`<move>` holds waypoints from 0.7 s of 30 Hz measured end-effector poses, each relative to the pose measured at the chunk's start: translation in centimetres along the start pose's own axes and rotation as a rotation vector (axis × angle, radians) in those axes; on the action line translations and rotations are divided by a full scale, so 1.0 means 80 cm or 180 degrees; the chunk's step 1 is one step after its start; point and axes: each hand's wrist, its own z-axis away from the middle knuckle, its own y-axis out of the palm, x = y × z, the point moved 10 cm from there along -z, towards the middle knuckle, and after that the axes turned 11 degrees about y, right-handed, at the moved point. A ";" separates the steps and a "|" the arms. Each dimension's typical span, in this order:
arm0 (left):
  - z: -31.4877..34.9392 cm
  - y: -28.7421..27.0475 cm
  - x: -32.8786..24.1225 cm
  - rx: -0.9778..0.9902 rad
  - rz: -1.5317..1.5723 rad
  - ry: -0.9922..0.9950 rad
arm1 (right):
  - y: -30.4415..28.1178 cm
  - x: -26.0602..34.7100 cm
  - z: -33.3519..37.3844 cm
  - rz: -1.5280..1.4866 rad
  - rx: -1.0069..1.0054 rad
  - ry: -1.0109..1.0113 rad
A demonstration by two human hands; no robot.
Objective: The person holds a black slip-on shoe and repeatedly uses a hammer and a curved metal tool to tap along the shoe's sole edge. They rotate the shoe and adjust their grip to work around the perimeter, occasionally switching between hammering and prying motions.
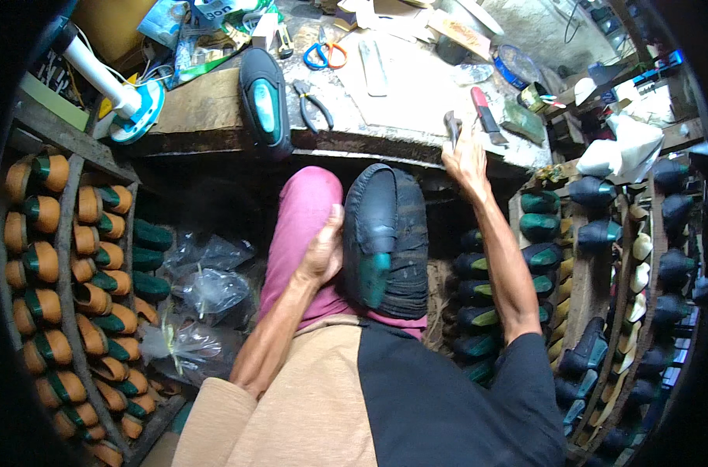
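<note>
A black moccasin-style shoe (372, 206) with a green insole lies on my right thigh, over a dark ribbed pad (410, 249). My left hand (323, 247) is closed at the shoe's left side, against my pink-clad left thigh; some of its fingers are hidden. At the workbench's front edge my right hand (468, 165) is closed round a hammer (451, 126), its dark metal head showing past the fingers. A red-handled knife (486, 113) lies just right of that hand. Another black shoe (265, 101) stands on the bench at the left, beside pliers (315, 107).
Blue-and-orange scissors (324, 54) lie farther back on the cluttered bench (412, 101). A white lamp (112, 89) stands at its left end. Racks of tan shoes (46, 261) flank me on the left, racks of dark shoes (595, 233) on the right. Clear plastic bags (210, 289) sit beside my left leg.
</note>
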 end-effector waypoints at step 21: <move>0.018 -0.033 0.008 -0.0242 -0.0782 -0.0374 | 0.033 0.036 0.302 -0.3037 0.0189 0.1016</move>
